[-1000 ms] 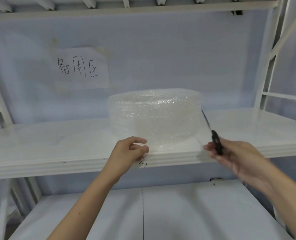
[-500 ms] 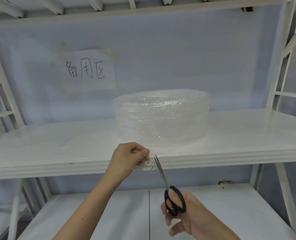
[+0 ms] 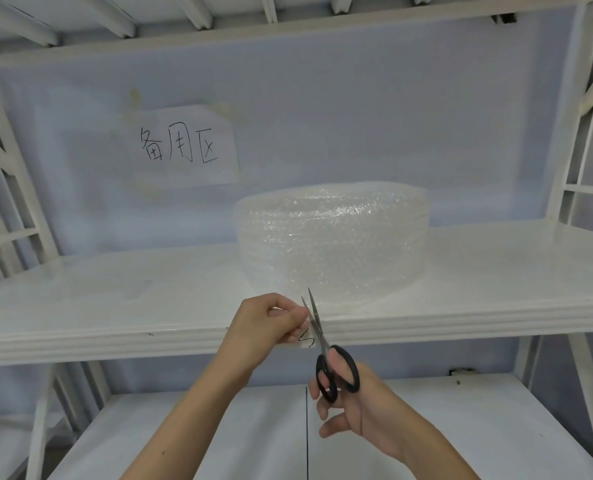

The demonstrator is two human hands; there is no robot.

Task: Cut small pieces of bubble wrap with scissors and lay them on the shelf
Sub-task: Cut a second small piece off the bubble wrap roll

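A big roll of clear bubble wrap (image 3: 333,244) stands on the white middle shelf (image 3: 115,299). Its loose end hangs over the shelf's front edge, and my left hand (image 3: 267,327) pinches that end between thumb and fingers. My right hand (image 3: 354,400) holds black-handled scissors (image 3: 323,344) just right of the left hand. The blades point up and are slightly apart, straddling the loose wrap at the shelf edge. A black squiggle shows on the shelf's front edge beside the blades.
A paper sign (image 3: 180,147) with handwritten characters is taped to the pale back wall. Another white shelf (image 3: 461,427) lies below my hands. White frame posts (image 3: 572,133) rise at both sides, and slats of an upper shelf run overhead.
My right hand brought the scissors from the right of the roll down and left, then up, so the blades now meet the wrap end. The left hand kept its pinch.
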